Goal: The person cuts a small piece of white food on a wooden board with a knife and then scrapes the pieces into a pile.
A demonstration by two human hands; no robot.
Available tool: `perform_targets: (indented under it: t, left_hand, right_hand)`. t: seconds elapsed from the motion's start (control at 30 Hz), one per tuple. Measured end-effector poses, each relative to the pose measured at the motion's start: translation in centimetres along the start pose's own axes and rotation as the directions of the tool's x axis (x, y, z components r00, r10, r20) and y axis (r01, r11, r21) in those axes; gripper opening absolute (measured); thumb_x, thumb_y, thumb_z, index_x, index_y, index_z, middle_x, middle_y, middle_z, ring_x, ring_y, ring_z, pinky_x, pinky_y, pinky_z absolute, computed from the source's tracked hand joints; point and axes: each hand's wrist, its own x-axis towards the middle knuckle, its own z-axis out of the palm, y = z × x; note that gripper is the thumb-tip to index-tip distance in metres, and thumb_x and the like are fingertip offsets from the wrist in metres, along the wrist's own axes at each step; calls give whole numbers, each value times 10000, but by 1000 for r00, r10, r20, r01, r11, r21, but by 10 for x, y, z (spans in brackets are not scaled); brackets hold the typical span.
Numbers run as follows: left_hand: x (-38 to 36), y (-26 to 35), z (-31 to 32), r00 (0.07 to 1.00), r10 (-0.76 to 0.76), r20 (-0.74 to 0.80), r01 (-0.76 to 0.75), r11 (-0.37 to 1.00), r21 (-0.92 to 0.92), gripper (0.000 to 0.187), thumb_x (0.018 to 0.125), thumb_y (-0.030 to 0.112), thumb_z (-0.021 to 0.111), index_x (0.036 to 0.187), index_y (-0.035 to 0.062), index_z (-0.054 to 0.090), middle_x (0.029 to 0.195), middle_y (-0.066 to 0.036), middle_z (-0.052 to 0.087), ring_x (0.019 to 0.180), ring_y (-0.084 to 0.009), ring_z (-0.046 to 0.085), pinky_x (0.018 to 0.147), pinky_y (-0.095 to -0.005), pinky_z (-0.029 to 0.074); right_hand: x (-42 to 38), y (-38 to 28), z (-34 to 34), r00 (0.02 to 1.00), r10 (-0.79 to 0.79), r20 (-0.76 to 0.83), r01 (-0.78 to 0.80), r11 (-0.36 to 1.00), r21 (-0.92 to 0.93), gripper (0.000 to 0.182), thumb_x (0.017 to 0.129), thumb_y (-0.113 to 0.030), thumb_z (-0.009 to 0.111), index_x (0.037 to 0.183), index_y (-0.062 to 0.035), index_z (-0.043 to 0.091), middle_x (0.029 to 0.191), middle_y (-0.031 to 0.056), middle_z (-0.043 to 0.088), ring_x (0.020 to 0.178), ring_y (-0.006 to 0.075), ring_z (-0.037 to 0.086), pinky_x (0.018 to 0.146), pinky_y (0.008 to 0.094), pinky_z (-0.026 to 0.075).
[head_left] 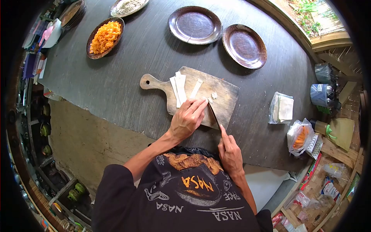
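On a wooden cutting board (224, 91) with a handle at its left lie several flat white strips (180, 87). My left hand (188, 118) is closed, its fingertips pressed together on a white strip near the middle of the board; the fingers hide most of that strip. My right hand (231, 152) grips a dark-bladed knife (213, 115), its blade beside my left fingertips and pointing away from me. Small cut white pieces (214, 95) lie just beyond the blade.
Two brown plates (195, 25) (244, 46) stand behind the board. An oval dish (94, 55) of shredded orange food is at the far left, near a dish (129, 7) of pale powder. To the right lie packaged white sheets (285, 108) and a bag of carrots (300, 137).
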Motion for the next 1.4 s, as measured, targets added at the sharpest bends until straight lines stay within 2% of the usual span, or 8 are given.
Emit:
perform_targets:
  t: [0.03, 0.37, 0.67, 0.93, 1.4]
  left_hand:
    - [-1, -1, 1, 1000, 16, 12, -16, 1000, 4, 420, 891, 61, 733, 1295, -43, 691, 1274, -127, 708, 1147, -264, 638, 1035, -378, 533]
    - [-1, -2, 2, 1000, 19, -14, -19, 1000, -6, 404, 895, 60, 727, 1283, -47, 699, 1257, -127, 714, 1150, -268, 639, 1038, -383, 532]
    - [0, -1, 1, 1000, 2, -4, -2, 1000, 10, 416, 885, 49, 730, 1289, -43, 695, 1259, -125, 713, 1136, -263, 637, 1031, -372, 540]
    - [0, -3, 1, 999, 29, -23, -29, 999, -17, 401, 878, 41, 733, 1269, -47, 704, 1241, -132, 722, 1132, -268, 651, 1018, -376, 544]
    - [-1, -1, 1, 1000, 6, 3, -6, 1000, -5, 405, 884, 49, 728, 1277, -44, 697, 1261, -125, 710, 1150, -267, 642, 1039, -384, 535]
  right_hand:
    - [-1, 2, 0, 1000, -9, -4, 9, 1000, 3, 627, 1020, -59, 586, 1626, -124, 435, 909, 146, 560, 711, 353, 642, 676, 488, 569]
    - [11, -5, 3, 997, -57, -44, 59, 997, 41, 607, 1022, -59, 589, 1611, -98, 446, 911, 158, 564, 713, 365, 639, 679, 487, 565]
    - [2, -3, -3, 1000, -4, 5, 4, 1000, -8, 613, 1022, -60, 591, 1615, -116, 445, 929, 154, 577, 721, 359, 652, 679, 489, 572]
    - [5, -3, 1, 999, -42, -31, 44, 996, 74, 609, 1024, -60, 589, 1615, -99, 447, 918, 161, 572, 723, 351, 636, 688, 485, 552]
    - [-1, -2, -1, 1000, -12, -4, 12, 1000, -7, 613, 1030, -69, 581, 1623, -127, 436, 919, 148, 567, 687, 356, 638, 668, 483, 572]
